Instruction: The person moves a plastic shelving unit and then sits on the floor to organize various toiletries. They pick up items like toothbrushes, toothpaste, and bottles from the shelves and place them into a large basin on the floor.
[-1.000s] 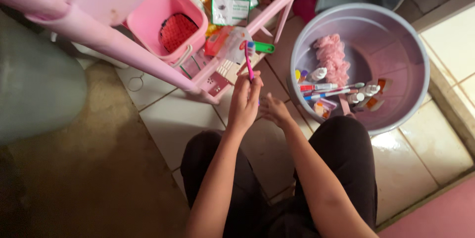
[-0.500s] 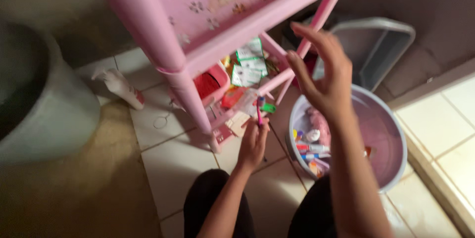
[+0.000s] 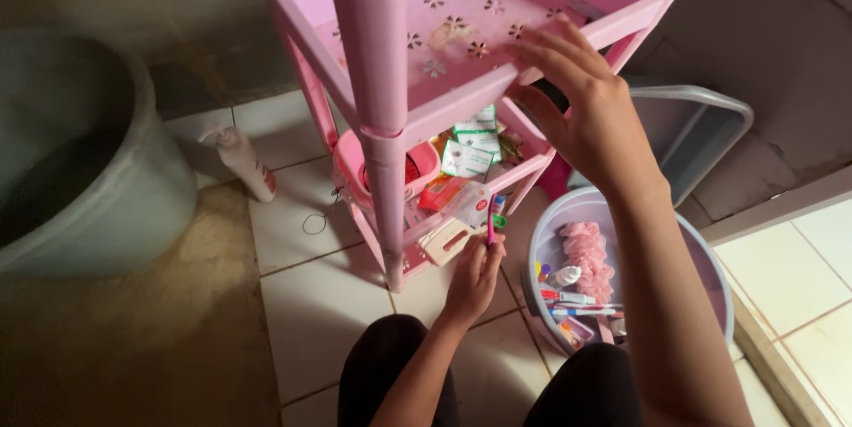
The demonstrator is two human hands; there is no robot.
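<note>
Since a moment before, right hand point(image 3: 590, 116) had settled fingers-spread on the pink shelf point(image 3: 461, 54); left hand point(image 3: 475, 276) pinched a light, stiff toothbrush point(image 3: 490, 218) low on its handle

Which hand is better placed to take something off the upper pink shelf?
Probably the right hand: its fingers are already spread at the front rim of the upper shelf. The left hand is low by the bottom shelf and busy gripping a pink toothbrush.

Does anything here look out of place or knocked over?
Yes: a white bottle lies tipped on the floor tiles beside the pink rack, and toiletries sit jumbled in the round basin.
</note>
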